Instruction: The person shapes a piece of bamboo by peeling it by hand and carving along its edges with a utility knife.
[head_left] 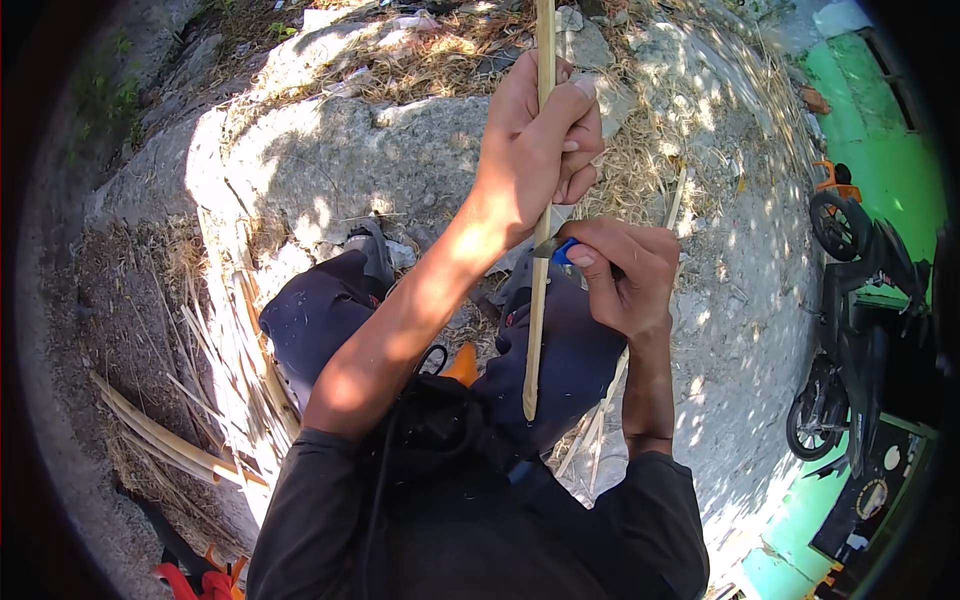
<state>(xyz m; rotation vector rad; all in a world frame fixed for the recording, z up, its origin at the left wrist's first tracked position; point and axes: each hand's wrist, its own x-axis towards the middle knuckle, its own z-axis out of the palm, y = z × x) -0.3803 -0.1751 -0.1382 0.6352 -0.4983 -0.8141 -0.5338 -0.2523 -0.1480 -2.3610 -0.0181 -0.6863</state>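
A long, pale bamboo strip runs nearly upright through the middle of the view, its lower end over my right thigh. My left hand is closed around it near the top. Just below, my right hand grips a small knife with a blue handle. Its short blade lies across the strip, touching or very close to it. Most of the handle is hidden in my fingers.
Several split bamboo strips lie at my left, with thicker pieces beside them. A stone ledge with dry grass is ahead. A dark motorcycle stands at the right by a green wall. Something orange shows between my legs.
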